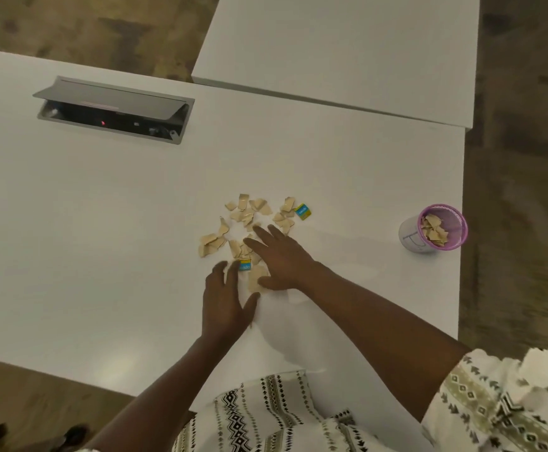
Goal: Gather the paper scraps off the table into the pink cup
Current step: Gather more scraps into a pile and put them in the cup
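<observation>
Mid-frame on white desk: both hands flat, fingers spread wide over tan paper scraps; blue-yellow labels unreadable; pink cup at right.

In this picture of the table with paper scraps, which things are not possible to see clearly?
- Head view: the tan paper scraps under the right hand are partly hidden by it.
- Print on the blue-and-yellow scrap: too small to read.
- How full the pink mesh cup is: its wall hides the lower part.
- Inside of the grey open cable box: too dark.
- Left hand: its palm side is hidden.
</observation>
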The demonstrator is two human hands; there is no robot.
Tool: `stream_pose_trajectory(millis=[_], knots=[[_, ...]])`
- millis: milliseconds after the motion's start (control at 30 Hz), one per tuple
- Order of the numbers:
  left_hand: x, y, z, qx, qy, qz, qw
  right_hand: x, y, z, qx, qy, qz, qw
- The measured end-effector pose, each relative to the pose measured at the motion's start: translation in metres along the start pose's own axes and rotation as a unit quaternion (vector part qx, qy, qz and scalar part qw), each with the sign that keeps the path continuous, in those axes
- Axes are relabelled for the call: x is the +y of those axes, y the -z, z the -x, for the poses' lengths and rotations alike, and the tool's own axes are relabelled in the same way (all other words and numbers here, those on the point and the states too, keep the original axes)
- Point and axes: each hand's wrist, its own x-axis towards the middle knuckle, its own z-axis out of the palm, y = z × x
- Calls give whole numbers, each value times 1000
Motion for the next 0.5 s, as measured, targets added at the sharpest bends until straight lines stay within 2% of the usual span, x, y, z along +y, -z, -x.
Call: stream_pose_trajectory(millis=[67, 167, 300, 500], knots=[[-11, 8, -12, -5, 3, -68, 998, -6, -3, -4, -23, -13, 22, 999], [-27, 18, -36, -86, 21, -145, 985, -15, -13, -5, -28, -35, 35, 998], [-43, 21, -59, -150, -15, -149, 977, -22, -26, -3, 8, -55, 33, 998], [-37, 16, -54, -69, -69, -107, 989, -18, -42, 16, 81, -32, 43, 995]])
